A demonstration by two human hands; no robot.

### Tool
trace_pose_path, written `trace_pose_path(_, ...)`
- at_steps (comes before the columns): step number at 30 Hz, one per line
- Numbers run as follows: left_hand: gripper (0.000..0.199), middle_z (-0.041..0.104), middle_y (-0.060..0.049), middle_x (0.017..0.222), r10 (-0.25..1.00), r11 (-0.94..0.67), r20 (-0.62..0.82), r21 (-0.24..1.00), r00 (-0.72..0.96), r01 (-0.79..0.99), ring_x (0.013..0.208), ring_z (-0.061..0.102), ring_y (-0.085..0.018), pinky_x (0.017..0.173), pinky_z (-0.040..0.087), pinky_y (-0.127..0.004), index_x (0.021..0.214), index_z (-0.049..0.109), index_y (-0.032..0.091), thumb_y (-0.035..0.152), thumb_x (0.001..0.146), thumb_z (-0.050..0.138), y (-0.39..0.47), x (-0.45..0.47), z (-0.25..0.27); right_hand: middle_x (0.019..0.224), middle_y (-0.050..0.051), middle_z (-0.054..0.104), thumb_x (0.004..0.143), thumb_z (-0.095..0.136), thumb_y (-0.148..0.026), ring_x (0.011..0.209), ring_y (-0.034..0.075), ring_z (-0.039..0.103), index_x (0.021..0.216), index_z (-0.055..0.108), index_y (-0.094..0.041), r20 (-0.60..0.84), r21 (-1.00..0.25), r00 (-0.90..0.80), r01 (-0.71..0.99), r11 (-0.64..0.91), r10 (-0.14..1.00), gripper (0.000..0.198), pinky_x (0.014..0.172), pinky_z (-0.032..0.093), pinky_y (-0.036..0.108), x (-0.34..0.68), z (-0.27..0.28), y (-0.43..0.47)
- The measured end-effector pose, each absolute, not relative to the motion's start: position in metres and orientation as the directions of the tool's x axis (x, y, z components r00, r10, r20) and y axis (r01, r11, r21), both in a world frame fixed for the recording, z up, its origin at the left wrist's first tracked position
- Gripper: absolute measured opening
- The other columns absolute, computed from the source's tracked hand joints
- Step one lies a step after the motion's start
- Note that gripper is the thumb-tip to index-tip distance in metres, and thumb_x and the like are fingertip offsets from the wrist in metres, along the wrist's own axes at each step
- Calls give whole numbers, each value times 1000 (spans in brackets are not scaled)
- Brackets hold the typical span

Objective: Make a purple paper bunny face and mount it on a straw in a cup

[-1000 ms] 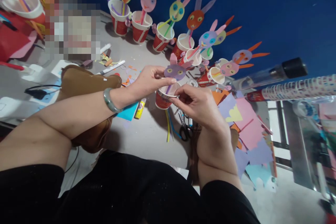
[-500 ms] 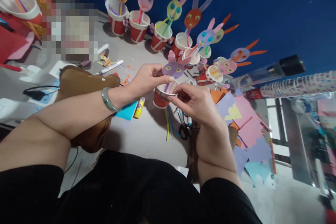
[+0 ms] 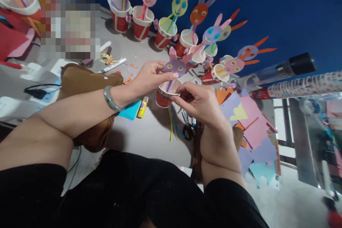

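Note:
A purple paper rabbit head (image 3: 175,66) with pink ears and yellow eyes stands on a purple stem inside a red-and-white paper cup (image 3: 163,99). My left hand (image 3: 152,76) pinches the edge of the rabbit head between thumb and fingers. With thumb and fingers closed on the cup's rim, my right hand (image 3: 194,99) steadies the cup from the right. Below the cup lie yellow and blue strips (image 3: 171,124) and black-handled scissors (image 3: 187,130). A yellow glue stick (image 3: 142,107) lies to the cup's left, beside a blue paper sheet (image 3: 130,110).
Finished-looking rabbit cups (image 3: 165,35) line the blue wall at the back. Coloured paper scraps (image 3: 253,124) pile up on the right, below a long stack of paper cups (image 3: 307,84). A brown cushion-like object (image 3: 88,82) lies under my left forearm. Markers (image 3: 113,65) lie behind it.
The rabbit head tips slightly and its ears shift a little in my left hand. The whole view has shifted slightly; my right hand keeps its place on the cup rim.

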State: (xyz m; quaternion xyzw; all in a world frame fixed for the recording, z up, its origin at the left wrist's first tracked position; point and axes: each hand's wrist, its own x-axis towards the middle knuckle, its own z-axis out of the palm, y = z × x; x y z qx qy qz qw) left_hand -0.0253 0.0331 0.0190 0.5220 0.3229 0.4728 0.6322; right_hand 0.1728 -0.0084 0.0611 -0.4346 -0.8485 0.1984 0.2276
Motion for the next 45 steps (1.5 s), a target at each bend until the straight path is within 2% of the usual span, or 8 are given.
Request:
trace_pose_path(7, 68, 76, -9, 114, 959, 7, 91, 939, 268, -344, 123, 67, -27, 99, 55, -38, 119, 68, 22, 59, 67, 94, 39, -24, 12, 60, -3, 60, 94, 70, -54, 54, 12, 50, 81, 64, -23, 270, -566, -394, 673, 476, 878, 34, 56, 40, 29, 175, 65, -7)
trace_pose_path(11, 90, 73, -11, 121, 965, 58, 54, 910, 257, -410, 123, 68, -28, 104, 54, -41, 135, 56, 21, 58, 63, 96, 41, -23, 8, 60, -4, 59, 92, 73, -56, 52, 11, 49, 82, 64, -24, 342, -614, -251, 670, 417, 906, 34, 53, 41, 29, 175, 62, -4)
trace_pose_path(20, 93, 75, -4, 111, 915, 81, 71, 933, 398, -351, 111, 69, -27, 97, 56, -43, 128, 63, 27, 38, 46, 105, 44, -23, 0, 67, -3, 61, 92, 75, -48, 58, 12, 55, 86, 65, -25, 414, -618, -189, 660, 427, 891, 26, 57, 46, 31, 174, 56, -2)
trace_pose_path(30, 74, 73, -1, 114, 962, -36, 136, 924, 237, -381, 112, 64, -24, 104, 52, -43, 113, 64, 29, 31, 50, 101, 47, -23, 4, 79, 1, 72, 94, 73, -46, 60, 15, 61, 118, 63, -29, 473, -586, -179, 667, 460, 863, 31, 57, 46, 32, 160, 68, -24)
trace_pose_path(36, 68, 70, -1, 109, 968, -107, 174, 937, 180, -333, 104, 62, -20, 103, 52, -39, 110, 61, 28, 28, 54, 99, 53, -29, 3, 79, 1, 73, 95, 67, -31, 66, 14, 62, 99, 71, -23, 35, -460, -692, 629, 627, 721, 10, 63, 41, 29, 139, 59, -33)
trace_pose_path(40, 61, 71, -1, 109, 956, -72, 136, 968, 261, -241, 102, 63, -20, 98, 53, -39, 104, 63, 27, 33, 54, 98, 55, -30, -3, 79, 3, 75, 92, 68, -27, 68, 16, 64, 89, 72, -21, -134, -400, -769, 620, 676, 626, 7, 61, 36, 29, 131, 45, -40)
trace_pose_path(43, 54, 73, -1, 107, 934, -47, 119, 976, 337, -214, 99, 64, -20, 96, 52, -40, 100, 66, 26, 31, 55, 97, 54, -29, -6, 75, 2, 72, 97, 65, -32, 64, 15, 63, 87, 70, -23, 62, -474, -701, 606, 639, 711, 14, 61, 40, 29, 140, 44, -50)
trace_pose_path(45, 54, 74, -2, 108, 936, -71, 134, 977, 326, -199, 99, 64, -21, 95, 52, -41, 99, 68, 25, 29, 53, 97, 53, -27, -7, 71, 1, 69, 98, 64, -39, 59, 15, 59, 93, 69, -25, 287, -485, -482, 672, 560, 828, 15, 61, 44, 32, 152, 47, -54)
